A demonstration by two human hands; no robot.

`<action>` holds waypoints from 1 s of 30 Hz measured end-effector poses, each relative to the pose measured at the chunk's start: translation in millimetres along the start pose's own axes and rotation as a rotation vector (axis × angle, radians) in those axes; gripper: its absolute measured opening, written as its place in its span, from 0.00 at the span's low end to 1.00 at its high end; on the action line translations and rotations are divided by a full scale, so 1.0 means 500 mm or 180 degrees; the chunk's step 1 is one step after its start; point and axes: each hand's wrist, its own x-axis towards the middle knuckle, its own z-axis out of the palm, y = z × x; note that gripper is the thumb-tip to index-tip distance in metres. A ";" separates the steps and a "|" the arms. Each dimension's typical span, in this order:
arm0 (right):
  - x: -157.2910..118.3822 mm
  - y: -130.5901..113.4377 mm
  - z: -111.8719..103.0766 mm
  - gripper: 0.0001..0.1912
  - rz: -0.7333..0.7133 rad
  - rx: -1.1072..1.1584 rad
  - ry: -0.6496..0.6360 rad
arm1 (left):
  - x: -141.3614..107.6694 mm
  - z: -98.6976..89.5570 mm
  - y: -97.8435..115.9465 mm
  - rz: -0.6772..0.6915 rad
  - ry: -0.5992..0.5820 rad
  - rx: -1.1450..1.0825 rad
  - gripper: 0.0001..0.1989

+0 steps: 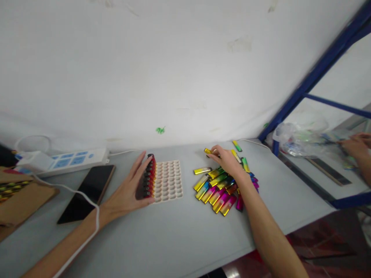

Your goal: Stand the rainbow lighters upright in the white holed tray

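Left hand [131,189] flat, fingers spread, grasping nothing; palm rests on table [174,231] against left edge of white tray [169,181]. Row of red lighters [150,175] stands in tray's left column, just under fingertips.

Right hand [227,160] reaches over pile of lighters [222,189], which lies right of tray, apart from it. Fingers pinch yellow lighter [208,151] at far left edge of pile, held just above table.

Phone [87,193] lies left of left wrist; power strip [69,160] behind it. Another person's hand [352,146] at far right, neighbouring table.
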 end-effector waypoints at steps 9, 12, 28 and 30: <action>0.003 -0.122 0.059 0.23 0.0533 0.2072 0.0767 | -0.007 0.030 -0.023 -0.0205 0.0116 -0.0342 0.60; -0.004 -0.165 0.078 0.24 0.0697 0.2729 0.0606 | -0.008 0.027 -0.021 -0.0231 0.0038 -0.0361 0.66; -0.033 -0.269 0.092 0.27 0.0905 0.3917 -0.0101 | -0.027 0.036 -0.036 -0.0285 -0.0083 -0.0261 0.72; -0.035 -0.265 0.097 0.32 0.1092 0.3771 -0.0005 | -0.026 0.035 -0.037 -0.0277 -0.0107 -0.0287 0.72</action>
